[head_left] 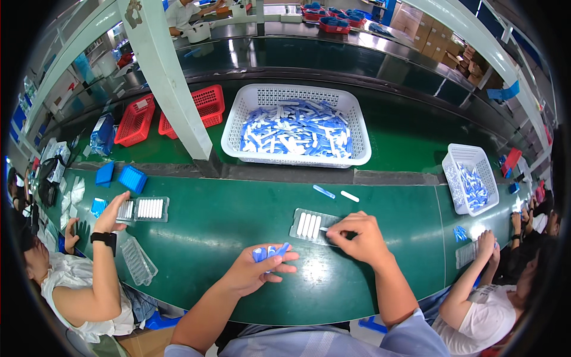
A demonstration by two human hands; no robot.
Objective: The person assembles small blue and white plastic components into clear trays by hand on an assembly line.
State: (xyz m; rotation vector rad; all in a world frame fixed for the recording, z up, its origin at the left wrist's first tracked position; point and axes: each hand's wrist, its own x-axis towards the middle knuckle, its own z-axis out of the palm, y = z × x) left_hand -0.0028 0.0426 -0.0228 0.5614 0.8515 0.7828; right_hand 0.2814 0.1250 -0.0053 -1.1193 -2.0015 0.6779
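Observation:
In front of me a clear plastic tray [295, 229] lies on the green table, with several white slim pieces [308, 226] side by side in its left part. My right hand [360, 235] is over the tray's right end, thumb and fingers pinching a small white slim piece [324, 229] beside the row. Lower and to the left, my left hand [253, 268] is turned partly palm up and holds several blue-and-white slim pieces [270, 252]. Two loose pieces, one blue [324, 191] and one white [350, 196], lie beyond the tray.
A white basket [232, 140] heaped with blue-and-white pieces stands beyond the table; a smaller one [452, 178] is at right. Red baskets [135, 122] sit behind a white post [172, 83]. Co-workers sit on both sides, the left one's hand [113, 214] near filled trays [166, 209].

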